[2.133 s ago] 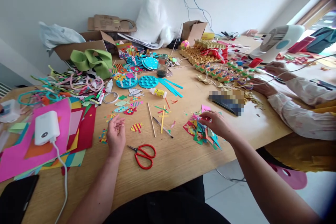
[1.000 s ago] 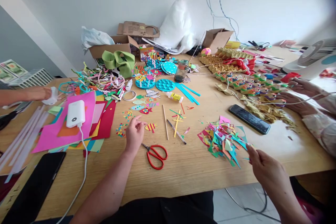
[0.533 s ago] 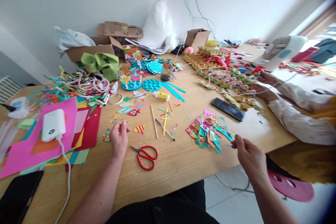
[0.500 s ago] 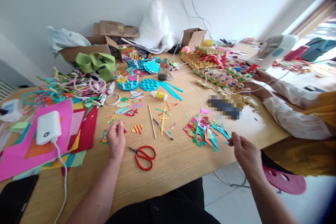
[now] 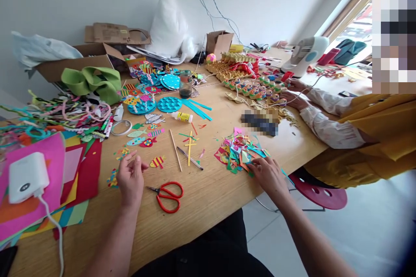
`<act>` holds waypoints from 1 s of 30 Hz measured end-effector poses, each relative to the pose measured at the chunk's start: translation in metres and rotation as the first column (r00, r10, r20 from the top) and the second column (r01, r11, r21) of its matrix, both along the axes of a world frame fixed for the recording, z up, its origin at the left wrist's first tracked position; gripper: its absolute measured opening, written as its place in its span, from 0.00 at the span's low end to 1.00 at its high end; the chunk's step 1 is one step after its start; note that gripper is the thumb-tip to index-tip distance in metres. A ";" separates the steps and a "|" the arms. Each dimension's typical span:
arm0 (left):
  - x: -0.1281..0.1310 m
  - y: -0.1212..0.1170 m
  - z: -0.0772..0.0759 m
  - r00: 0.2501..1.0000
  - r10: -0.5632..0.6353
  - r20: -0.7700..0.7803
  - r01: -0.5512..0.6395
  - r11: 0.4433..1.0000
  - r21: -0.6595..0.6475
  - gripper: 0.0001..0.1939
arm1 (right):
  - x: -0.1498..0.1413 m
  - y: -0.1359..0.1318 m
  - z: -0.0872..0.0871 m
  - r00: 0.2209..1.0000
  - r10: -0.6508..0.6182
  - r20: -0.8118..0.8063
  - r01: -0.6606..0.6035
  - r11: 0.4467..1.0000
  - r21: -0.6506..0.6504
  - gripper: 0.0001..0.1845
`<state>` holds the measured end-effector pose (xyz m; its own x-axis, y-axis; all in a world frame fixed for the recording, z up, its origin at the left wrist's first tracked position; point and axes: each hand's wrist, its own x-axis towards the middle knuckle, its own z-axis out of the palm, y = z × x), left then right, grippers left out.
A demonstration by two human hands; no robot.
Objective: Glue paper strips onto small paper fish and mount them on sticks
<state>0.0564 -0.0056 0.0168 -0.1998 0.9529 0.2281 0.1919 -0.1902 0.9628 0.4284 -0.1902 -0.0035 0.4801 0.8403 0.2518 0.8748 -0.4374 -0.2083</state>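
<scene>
At the table's [image 5: 214,199] near edge, the right hand [image 5: 268,175] touches a heap of colorful paper scraps [image 5: 238,151], fingers bent; whether they pinch a scrap cannot be told. The left hand [image 5: 130,175], fingers loosely curled, is beside a red-and-yellow striped paper fish [image 5: 157,162]. Red-handled scissors [image 5: 169,196] lie between the hands, nearer the left.

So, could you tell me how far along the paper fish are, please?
The red-and-yellow striped fish and turquoise fish look finished, cut and patterned. The right hand is at the paper scraps, its grip unclear. Loose blue strips may be left to use.
</scene>
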 end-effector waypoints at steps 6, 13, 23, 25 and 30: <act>0.000 0.000 -0.001 1.000 -0.019 0.009 0.019 1.000 0.006 0.19 | 0.029 0.014 0.007 0.983 -0.034 0.178 0.043 0.998 -0.044 0.19; -0.001 0.000 -0.001 1.000 -0.021 0.021 0.021 1.000 0.005 0.19 | 0.046 0.024 0.014 0.938 0.111 0.327 -0.056 0.983 -0.175 0.15; -0.002 0.000 -0.004 0.998 -0.060 0.010 0.061 0.998 -0.029 0.20 | 0.057 0.048 0.081 0.970 -0.024 -0.244 0.009 0.998 -0.060 0.14; -0.001 0.000 -0.004 0.998 -0.068 0.020 0.068 0.997 -0.036 0.19 | 0.050 0.058 0.099 0.955 -0.011 -0.296 -0.011 0.997 -0.073 0.16; 0.000 -0.001 -0.003 0.995 -0.092 0.022 0.094 0.994 -0.055 0.18 | 0.015 0.086 0.119 0.722 0.128 -0.680 -0.165 0.986 0.010 0.17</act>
